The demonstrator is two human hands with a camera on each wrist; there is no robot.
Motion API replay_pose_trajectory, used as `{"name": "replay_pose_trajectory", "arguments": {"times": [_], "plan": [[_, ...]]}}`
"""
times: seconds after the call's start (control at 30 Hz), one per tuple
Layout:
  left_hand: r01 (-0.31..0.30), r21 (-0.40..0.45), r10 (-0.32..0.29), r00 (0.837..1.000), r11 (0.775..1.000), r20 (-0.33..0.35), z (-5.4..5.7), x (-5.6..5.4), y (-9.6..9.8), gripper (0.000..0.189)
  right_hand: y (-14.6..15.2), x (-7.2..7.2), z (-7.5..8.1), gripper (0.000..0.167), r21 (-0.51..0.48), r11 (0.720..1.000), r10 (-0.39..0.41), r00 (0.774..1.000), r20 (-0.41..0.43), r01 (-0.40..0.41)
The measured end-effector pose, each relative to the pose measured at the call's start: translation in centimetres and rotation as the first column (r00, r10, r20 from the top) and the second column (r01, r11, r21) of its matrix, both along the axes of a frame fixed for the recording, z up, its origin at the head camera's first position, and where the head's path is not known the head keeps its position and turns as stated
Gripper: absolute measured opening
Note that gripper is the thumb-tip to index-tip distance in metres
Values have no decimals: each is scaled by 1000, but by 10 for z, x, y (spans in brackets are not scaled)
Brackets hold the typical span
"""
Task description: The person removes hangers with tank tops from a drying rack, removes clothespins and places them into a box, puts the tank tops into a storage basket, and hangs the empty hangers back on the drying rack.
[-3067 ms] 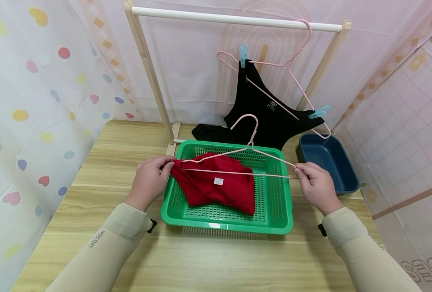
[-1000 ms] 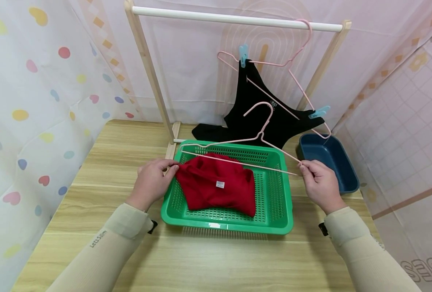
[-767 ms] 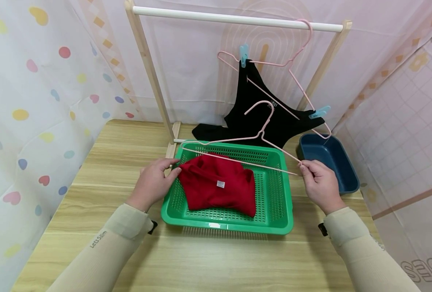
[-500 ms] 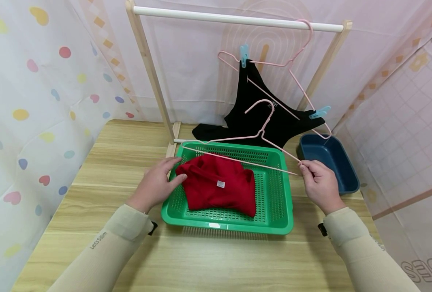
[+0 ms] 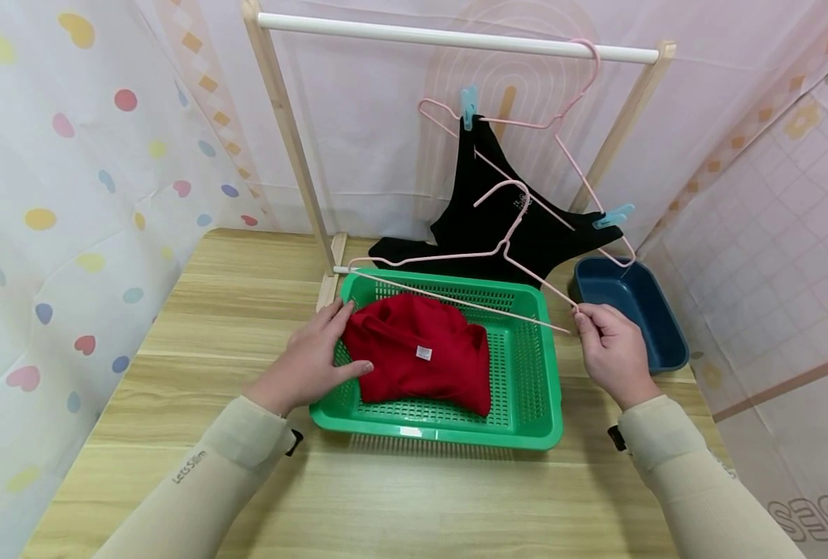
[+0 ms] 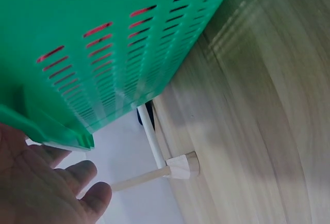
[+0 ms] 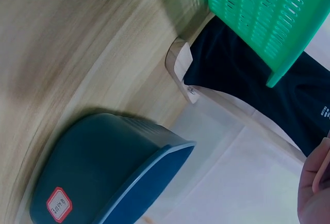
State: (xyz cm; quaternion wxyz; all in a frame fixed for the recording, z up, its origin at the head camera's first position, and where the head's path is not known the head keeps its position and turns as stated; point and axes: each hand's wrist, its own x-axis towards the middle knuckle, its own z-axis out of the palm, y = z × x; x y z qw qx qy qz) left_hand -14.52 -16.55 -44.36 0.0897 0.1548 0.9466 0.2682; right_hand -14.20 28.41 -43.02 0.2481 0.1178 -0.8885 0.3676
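Observation:
In the head view my right hand (image 5: 613,345) pinches the right corner of a pink clothes hanger (image 5: 449,257). The hanger spans the back of a green perforated basket (image 5: 494,439), its hook upward. A bunched red garment (image 5: 442,380) with a white tag lies inside the basket. My left hand (image 5: 302,365) is over the basket's left rim, fingers spread and thumb by the garment's left edge; whether it touches the garment I cannot tell. In the left wrist view its fingers (image 6: 85,175) show beside the basket wall (image 6: 118,43).
Behind the basket stands a wooden rack with a white rail (image 5: 414,33). From it hangs another pink hanger (image 5: 582,167) bearing a black top (image 5: 484,202), held by two blue clothespins (image 5: 468,107). A dark blue bin (image 5: 627,310) sits at right on the wooden table (image 5: 414,505).
My left hand has let go of the red garment's corner and spread its fingers, moving slightly right. The hanger's left end has come out of the garment and risen; the right hand keeps its grip.

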Motion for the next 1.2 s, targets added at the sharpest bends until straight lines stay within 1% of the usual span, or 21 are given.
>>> {"name": "replay_pose_trajectory", "arguments": {"times": [0.2,0.4,0.53,0.73,0.97,1.2], "plan": [[15,-25,-14,999,1000,30,1,3,5,112,-3,-2,3,13,-1,1000,-15,1000,-6,15],[26,-81,-22,999,996,49,-3,5,9,117,-5,-3,7,15,4,1000,-28,1000,-11,28],[21,-110,-15,998,994,58,-6,5,12,117,-7,-4,10,16,9,999,-37,999,-12,37],[1,-144,5,999,990,42,-8,6,15,119,-9,-6,15,17,24,998,-54,999,-4,54],[-32,-175,36,999,984,19,-10,7,19,120,-14,-10,24,18,33,998,-50,999,8,49],[-63,-178,65,998,982,3,-10,8,22,120,-19,-18,33,19,53,997,-51,999,-20,52]]}}
